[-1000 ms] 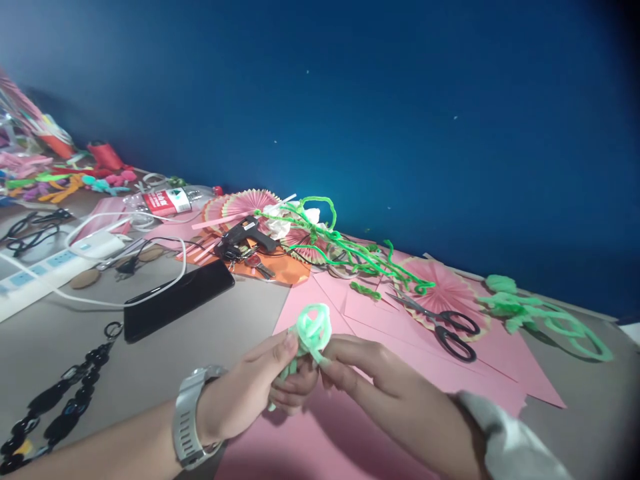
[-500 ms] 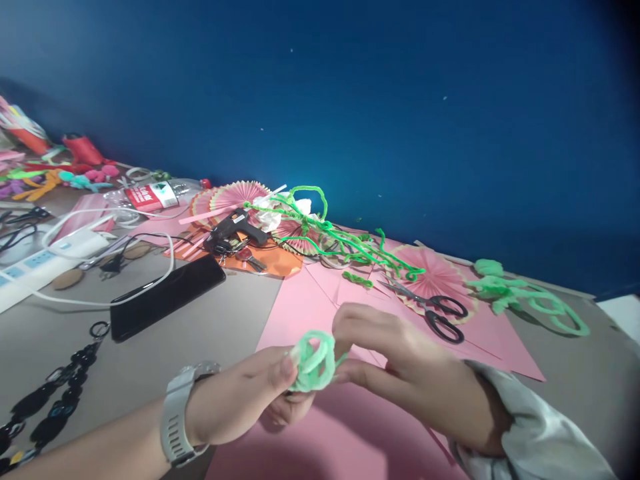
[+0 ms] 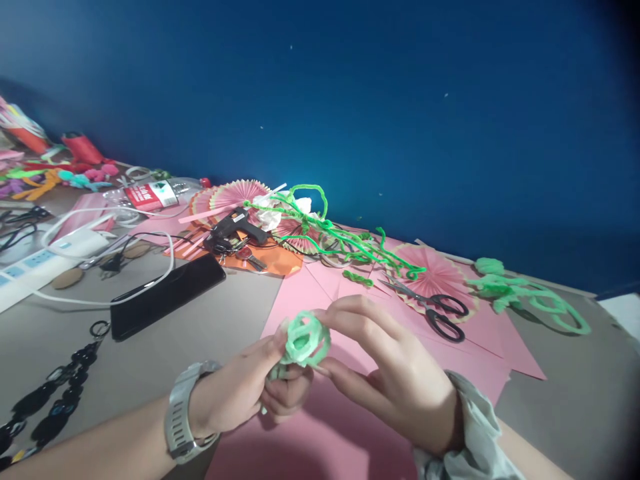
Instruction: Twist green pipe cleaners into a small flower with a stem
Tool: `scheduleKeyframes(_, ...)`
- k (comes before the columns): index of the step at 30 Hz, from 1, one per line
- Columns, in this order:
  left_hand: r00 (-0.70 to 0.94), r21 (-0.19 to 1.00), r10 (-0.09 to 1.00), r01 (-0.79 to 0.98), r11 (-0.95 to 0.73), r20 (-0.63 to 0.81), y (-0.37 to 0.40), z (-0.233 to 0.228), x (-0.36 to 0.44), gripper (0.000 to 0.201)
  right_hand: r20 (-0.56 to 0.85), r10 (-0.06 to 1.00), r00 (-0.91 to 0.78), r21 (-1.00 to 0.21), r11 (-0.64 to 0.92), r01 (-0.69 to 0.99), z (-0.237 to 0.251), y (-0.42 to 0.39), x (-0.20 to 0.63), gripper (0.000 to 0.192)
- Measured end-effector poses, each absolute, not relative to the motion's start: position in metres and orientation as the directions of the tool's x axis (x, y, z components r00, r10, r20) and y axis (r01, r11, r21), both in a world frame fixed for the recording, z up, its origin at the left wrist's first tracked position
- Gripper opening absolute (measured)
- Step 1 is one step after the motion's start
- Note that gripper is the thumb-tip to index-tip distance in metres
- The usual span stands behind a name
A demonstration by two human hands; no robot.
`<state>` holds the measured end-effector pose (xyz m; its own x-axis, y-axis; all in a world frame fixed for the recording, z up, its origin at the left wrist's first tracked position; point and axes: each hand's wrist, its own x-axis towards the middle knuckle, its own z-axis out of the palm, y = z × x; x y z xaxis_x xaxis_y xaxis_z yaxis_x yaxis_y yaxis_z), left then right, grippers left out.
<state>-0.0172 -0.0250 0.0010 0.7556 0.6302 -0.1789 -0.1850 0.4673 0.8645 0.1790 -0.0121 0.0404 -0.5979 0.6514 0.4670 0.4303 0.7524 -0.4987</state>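
Note:
A mint-green bundle of looped pipe cleaners [image 3: 301,341] is held up above the pink paper [image 3: 350,433]. My left hand [image 3: 250,383], with a pale watch on its wrist, is closed around the lower part of the bundle, thumb against the loops. A short pale end pokes out beneath the fingers. On the other side, my right hand [image 3: 385,367] has its bent fingers and thumb around the right edge of the loops, fingertips touching them.
Scissors [image 3: 435,310] lie right of bright green pipe cleaners [image 3: 345,243]. Mint pipe cleaners [image 3: 525,297] rest far right. Left are a glue gun [image 3: 235,230], a black phone [image 3: 167,297], a white power strip [image 3: 47,263] and a plastic bottle [image 3: 155,195]. A blue wall [image 3: 350,113] stands behind.
The mint bundle has moved slightly up and left, its loops tilted toward me. My right hand has gone from pinching near its right side to spreading finger and thumb around its edge.

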Motion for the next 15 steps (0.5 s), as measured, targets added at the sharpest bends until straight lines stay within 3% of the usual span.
scheduleKeyframes(7, 0.820, 0.763, 0.543, -0.233, 0.603, -0.179, -0.023, -0.001, -0.016, 0.053, 0.557, 0.536, -0.634, -0.255, 0.837, 0.483, 0.032, -0.012, 0.180, 0.030)
scheduleKeyframes(11, 0.891, 0.656, 0.394, -0.159, 0.738, -0.227, -0.022, 0.000, -0.018, 0.052, 0.602, 0.434, -0.670, -0.193, 0.894, 0.405, 0.030, -0.013, 0.182, 0.027)
scheduleKeyframes(13, 0.915, 0.609, 0.319, -0.109, 0.786, -0.248, -0.021, -0.001, -0.019, 0.053, 0.597, 0.417, -0.686, -0.219, 0.907, 0.360, 0.030, -0.013, 0.182, 0.024)
scheduleKeyframes(15, 0.905, 0.563, 0.317, -0.110, 0.819, -0.285, -0.020, -0.003, -0.020, 0.053, 0.567, 0.464, -0.680, -0.334, 0.885, 0.326, 0.029, -0.013, 0.180, 0.022)
